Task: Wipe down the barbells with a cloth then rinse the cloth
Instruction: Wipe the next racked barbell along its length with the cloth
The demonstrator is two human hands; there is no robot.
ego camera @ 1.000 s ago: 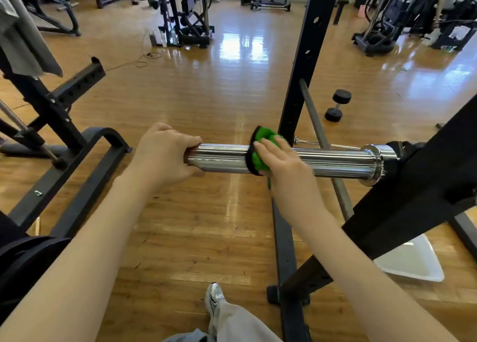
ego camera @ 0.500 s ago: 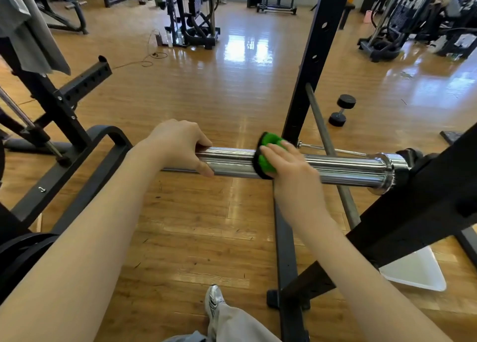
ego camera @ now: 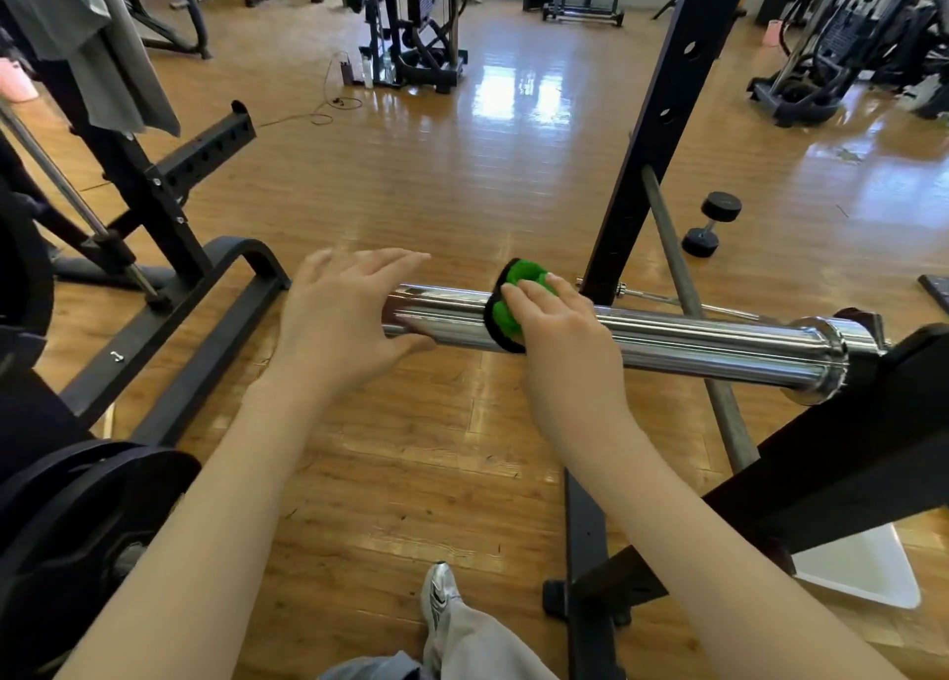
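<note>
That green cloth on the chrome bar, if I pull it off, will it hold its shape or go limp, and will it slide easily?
Probably limp: the green cloth wraps around the chrome bar under the right hand. It likely slides easily, since the bar looks polished and smooth. It appears small and thin, so probably light.

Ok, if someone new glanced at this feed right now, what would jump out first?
Probably the shiny chrome barbell sleeve running across the middle, with the bright green cloth wrapped on it under the right hand. The left hand is at the sleeve's free end with fingers spread. Beyond, a small black dumbbell lies on the glossy wooden floor.
</note>
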